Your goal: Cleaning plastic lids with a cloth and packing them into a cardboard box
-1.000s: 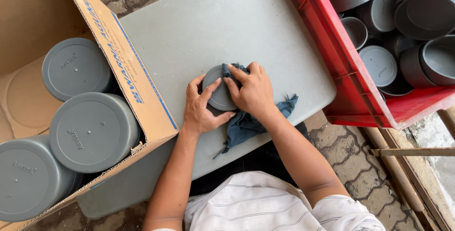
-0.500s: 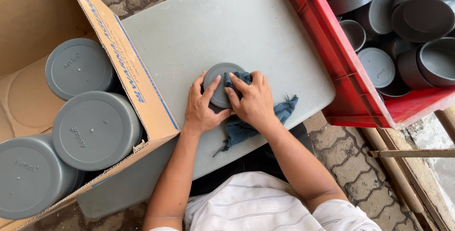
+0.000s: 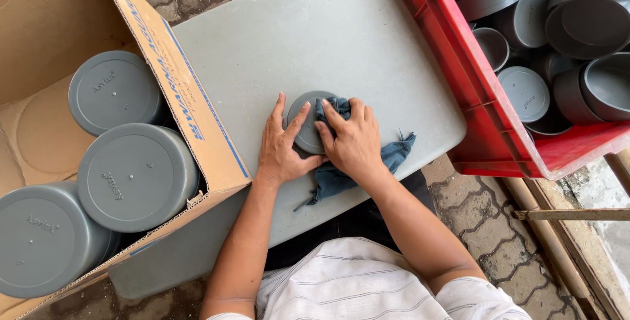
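A small round grey plastic cap (image 3: pixel 308 123) lies flat on the grey table (image 3: pixel 315 38). My left hand (image 3: pixel 281 148) rests on the cap's left side, with the fingers spread over its edge and steadying it. My right hand (image 3: pixel 351 139) presses a dark blue cloth (image 3: pixel 394 154) onto the cap's right side. The rest of the cloth trails out under my right wrist toward the table's near edge.
An open cardboard box (image 3: pixel 164 77) at the left holds three large grey caps (image 3: pixel 134 175). A red plastic crate (image 3: pixel 485 110) at the right is filled with several grey caps (image 3: pixel 525 90) of mixed sizes. Paving stones (image 3: pixel 479 228) show below the table.
My left hand has flattened, its fingers stretching further up over the cap. My right hand with the cloth has shifted slightly across the cap. The cap stays in the same place.
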